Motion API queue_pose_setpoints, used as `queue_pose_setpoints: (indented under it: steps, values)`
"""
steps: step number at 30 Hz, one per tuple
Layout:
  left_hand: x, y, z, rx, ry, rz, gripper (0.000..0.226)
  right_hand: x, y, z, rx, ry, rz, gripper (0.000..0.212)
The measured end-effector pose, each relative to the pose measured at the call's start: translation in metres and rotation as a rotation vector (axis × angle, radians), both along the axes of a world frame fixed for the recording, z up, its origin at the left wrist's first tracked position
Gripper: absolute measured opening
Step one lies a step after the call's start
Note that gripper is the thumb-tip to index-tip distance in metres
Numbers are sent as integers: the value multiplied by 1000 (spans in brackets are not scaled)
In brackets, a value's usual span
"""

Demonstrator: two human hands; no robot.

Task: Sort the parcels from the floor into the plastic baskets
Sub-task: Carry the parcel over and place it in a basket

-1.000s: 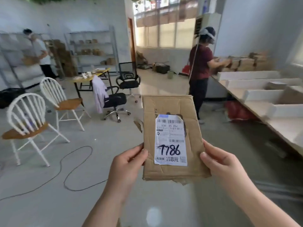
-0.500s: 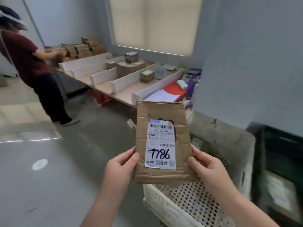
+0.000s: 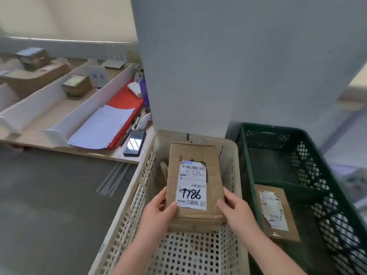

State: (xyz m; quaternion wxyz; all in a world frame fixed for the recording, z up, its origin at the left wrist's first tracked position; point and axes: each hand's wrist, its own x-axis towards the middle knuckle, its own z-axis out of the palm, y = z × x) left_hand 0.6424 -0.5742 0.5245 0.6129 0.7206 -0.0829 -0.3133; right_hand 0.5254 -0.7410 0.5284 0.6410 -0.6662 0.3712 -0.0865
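2 hands grip 1 flat cardboard parcel (image 3: pixel 193 153) by its lower corners: the left hand (image 3: pixel 158 212) has its thumb pressed on the front by the bottom-left corner of the white label (image 3: pixel 191 185) with the fingers hidden behind, and the right hand (image 3: pixel 236 212) pinches the opposite edge the same way. The label faces the camera and reads 7786 in black marker. The parcel is held upright inside the open top of the white basket (image 3: pixel 127 219); whether it touches the perforated floor cannot be told. Just right of the white basket stands a green basket (image 3: pixel 337 197) with 1 more labelled parcel (image 3: pixel 278 215) lying flat in it. Left of the white basket is a low wooden bench (image 3: pixel 59 116) carrying a dark phone (image 3: pixel 135 142), nearest the basket, and a stack of papers (image 3: pixel 103 130) farther off. Behind the white basket rises a pale pillar (image 3: pixel 198 76).
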Motion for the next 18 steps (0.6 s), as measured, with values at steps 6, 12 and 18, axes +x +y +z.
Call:
queue_pose_setpoints:
  steps: [6, 12, 18]
  values:
    - [74, -69, -102, 96, 78, -167, 58, 78, -29, -84, -8, 208, -266, 53]
    - [114, -123, -196, 73, 109, -230, 56, 120, -68, -168, -25, 334, -407, 57]
    - [124, -149, -255, 23, 62, -250, 49, 136, -88, -223, -167, 386, -425, 61]
